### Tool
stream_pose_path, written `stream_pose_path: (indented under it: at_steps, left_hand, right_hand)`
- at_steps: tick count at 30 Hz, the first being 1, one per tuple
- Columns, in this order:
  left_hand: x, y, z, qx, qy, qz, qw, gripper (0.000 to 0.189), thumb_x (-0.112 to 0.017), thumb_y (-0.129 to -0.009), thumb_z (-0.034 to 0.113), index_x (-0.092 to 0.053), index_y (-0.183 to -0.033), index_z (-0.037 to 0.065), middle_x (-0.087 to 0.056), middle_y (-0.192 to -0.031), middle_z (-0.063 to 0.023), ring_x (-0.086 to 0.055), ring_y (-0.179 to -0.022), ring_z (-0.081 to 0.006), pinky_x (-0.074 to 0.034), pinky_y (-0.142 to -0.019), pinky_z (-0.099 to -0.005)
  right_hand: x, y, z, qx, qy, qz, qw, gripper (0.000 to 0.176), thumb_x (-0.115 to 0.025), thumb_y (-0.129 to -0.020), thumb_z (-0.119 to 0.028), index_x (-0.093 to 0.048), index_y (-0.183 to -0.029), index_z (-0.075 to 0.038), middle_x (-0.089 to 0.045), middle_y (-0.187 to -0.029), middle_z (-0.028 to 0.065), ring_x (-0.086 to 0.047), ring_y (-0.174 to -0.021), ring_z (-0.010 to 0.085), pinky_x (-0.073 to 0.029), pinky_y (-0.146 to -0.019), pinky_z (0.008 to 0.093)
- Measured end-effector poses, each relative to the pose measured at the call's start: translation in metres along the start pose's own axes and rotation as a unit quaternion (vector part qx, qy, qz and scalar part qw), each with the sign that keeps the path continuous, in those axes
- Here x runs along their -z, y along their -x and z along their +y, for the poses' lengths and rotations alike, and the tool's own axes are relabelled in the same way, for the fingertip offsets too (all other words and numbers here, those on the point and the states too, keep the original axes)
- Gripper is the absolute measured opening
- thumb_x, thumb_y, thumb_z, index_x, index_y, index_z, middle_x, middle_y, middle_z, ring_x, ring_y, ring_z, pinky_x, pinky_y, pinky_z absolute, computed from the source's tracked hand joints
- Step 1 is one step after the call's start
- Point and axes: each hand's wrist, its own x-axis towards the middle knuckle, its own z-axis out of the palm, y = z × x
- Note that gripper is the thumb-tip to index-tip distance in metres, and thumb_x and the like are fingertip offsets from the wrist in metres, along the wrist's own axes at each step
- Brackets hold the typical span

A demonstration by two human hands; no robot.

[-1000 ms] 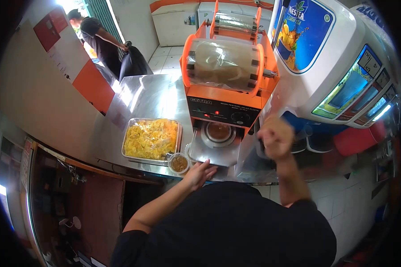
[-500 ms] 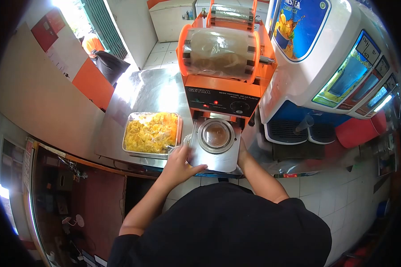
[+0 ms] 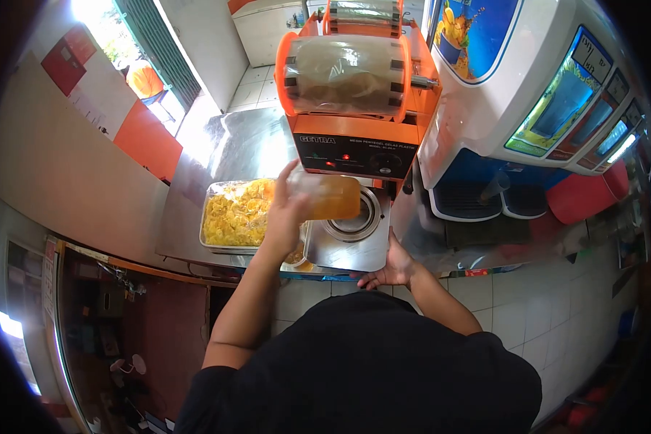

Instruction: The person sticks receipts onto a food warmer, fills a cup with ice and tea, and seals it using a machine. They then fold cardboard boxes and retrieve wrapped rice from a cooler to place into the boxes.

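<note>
My left hand [image 3: 288,213] is closed around a clear plastic cup of amber drink [image 3: 338,198], which lies tilted on its side just above the sliding metal plate [image 3: 329,254] of the orange cup sealing machine [image 3: 354,155]. Motion blurs that hand's fingers. The round cup holder [image 3: 369,230] in the plate is partly hidden behind the cup. At the plate's front right corner, my right hand [image 3: 396,266] has its fingers spread and rests against the edge, holding nothing. Another cup [image 3: 296,254] with drink stands below my left wrist, partly covered.
On the steel table [image 3: 249,141], a tray of yellow food [image 3: 235,215] under clear wrap sits left of the machine. A roll of sealing film [image 3: 345,76] is mounted on top. A drink dispenser [image 3: 513,94] stands at the right, beside a red container [image 3: 589,194].
My left hand has come up from the plate's left side and now holds a tilted cup. The holder no longer shows a cup in it. My right hand has shifted toward the front corner.
</note>
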Motion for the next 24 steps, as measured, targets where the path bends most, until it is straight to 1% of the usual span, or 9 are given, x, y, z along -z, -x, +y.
stream_pose_path:
  at_steps: [4,6,10,12,13,15,16,19,24]
  left_hand:
    - [0.002,0.014,-0.003,0.155,0.413,0.012,0.897,0.064,-0.029,-0.091,0.049,-0.038,-0.134,0.002,-0.051,-0.121,-0.0204,-0.059,-0.103,-0.0353,-0.053,-0.083,-0.0377]
    - [-0.002,0.017,-0.008,0.168,0.445,0.015,0.879,0.064,-0.029,-0.091,0.049,-0.037,-0.134,0.002,-0.052,-0.119,-0.0227,-0.058,-0.104,-0.0385,-0.054,-0.085,-0.0409]
    - [-0.013,0.024,-0.024,0.190,0.455,-0.007,0.870,0.063,-0.033,-0.091,0.048,-0.038,-0.134,0.004,-0.051,-0.122,-0.0204,-0.056,-0.108,-0.0371,-0.052,-0.086,-0.0431]
    - [-0.032,0.028,-0.022,0.165,0.269,0.055,0.947,0.061,-0.041,-0.090,0.044,-0.035,-0.136,0.005,-0.044,-0.132,-0.0176,-0.050,-0.117,-0.0300,-0.049,-0.089,-0.0383]
    - [-0.029,0.026,-0.042,0.148,0.235,-0.019,0.961,0.061,-0.052,-0.089,0.036,-0.033,-0.139,0.009,-0.039,-0.137,-0.0146,-0.043,-0.123,-0.0243,-0.045,-0.092,-0.0363]
    - [-0.052,0.023,-0.065,0.122,0.099,-0.057,0.986,0.070,-0.070,-0.079,0.023,-0.036,-0.139,0.011,-0.048,-0.119,-0.0132,-0.049,-0.112,-0.0205,-0.046,-0.086,-0.0338]
    - [-0.065,0.021,-0.093,0.023,-0.128,-0.048,0.990,0.067,-0.072,-0.075,0.026,-0.044,-0.133,0.010,-0.052,-0.110,-0.0155,-0.051,-0.107,-0.0256,-0.047,-0.083,-0.0360]
    - [-0.113,0.008,-0.130,-0.173,-0.330,-0.166,0.913,0.055,-0.074,-0.069,0.033,-0.057,-0.117,0.011,-0.053,-0.114,-0.0220,-0.046,-0.112,-0.0371,-0.040,-0.094,-0.0463]
    - [-0.176,-0.020,-0.200,-0.162,-0.415,-0.249,0.860,0.061,-0.074,-0.068,0.041,-0.057,-0.119,0.013,-0.044,-0.130,-0.0248,-0.034,-0.124,-0.0436,-0.030,-0.103,-0.0498]
  right_hand:
    - [0.001,-0.008,-0.001,0.078,-0.037,0.170,0.982,0.099,-0.019,-0.078,-0.083,-0.039,-0.135,-0.005,-0.051,-0.122,0.0301,-0.057,-0.106,0.0385,-0.047,-0.088,0.0519]
    - [0.008,-0.015,-0.016,0.162,-0.158,0.142,0.964,0.101,-0.024,-0.078,-0.082,-0.035,-0.136,0.000,-0.047,-0.125,0.0324,-0.055,-0.108,0.0422,-0.046,-0.089,0.0532]
    - [0.003,-0.004,-0.059,0.201,0.003,0.247,0.948,0.092,-0.033,-0.082,-0.076,-0.037,-0.133,0.001,-0.053,-0.120,0.0280,-0.058,-0.104,0.0377,-0.048,-0.086,0.0477]
    - [-0.005,0.012,-0.067,0.196,0.073,0.311,0.927,0.086,-0.037,-0.084,-0.072,-0.041,-0.130,0.001,-0.057,-0.117,0.0250,-0.061,-0.100,0.0346,-0.050,-0.083,0.0442]
    - [-0.008,0.022,-0.067,0.219,0.146,0.358,0.896,0.077,-0.039,-0.088,-0.065,-0.044,-0.128,0.001,-0.060,-0.110,0.0208,-0.063,-0.091,0.0288,-0.050,-0.076,0.0391]
    - [-0.019,0.042,-0.064,0.232,0.224,0.399,0.858,0.068,-0.041,-0.092,-0.058,-0.047,-0.126,0.001,-0.064,-0.103,0.0167,-0.064,-0.083,0.0231,-0.050,-0.069,0.0339]
    - [-0.027,0.052,-0.060,0.282,0.262,0.427,0.818,0.058,-0.044,-0.094,-0.049,-0.050,-0.122,0.000,-0.064,-0.097,0.0121,-0.062,-0.077,0.0184,-0.047,-0.065,0.0299]
    - [-0.048,0.058,-0.053,0.349,0.326,0.454,0.752,0.042,-0.049,-0.096,-0.037,-0.056,-0.116,-0.001,-0.063,-0.086,0.0054,-0.058,-0.068,0.0116,-0.044,-0.059,0.0240]
    - [-0.051,0.043,-0.048,0.362,0.400,0.443,0.716,0.030,-0.051,-0.095,-0.024,-0.056,-0.113,0.000,-0.060,-0.081,0.0035,-0.056,-0.064,0.0098,-0.042,-0.055,0.0211]
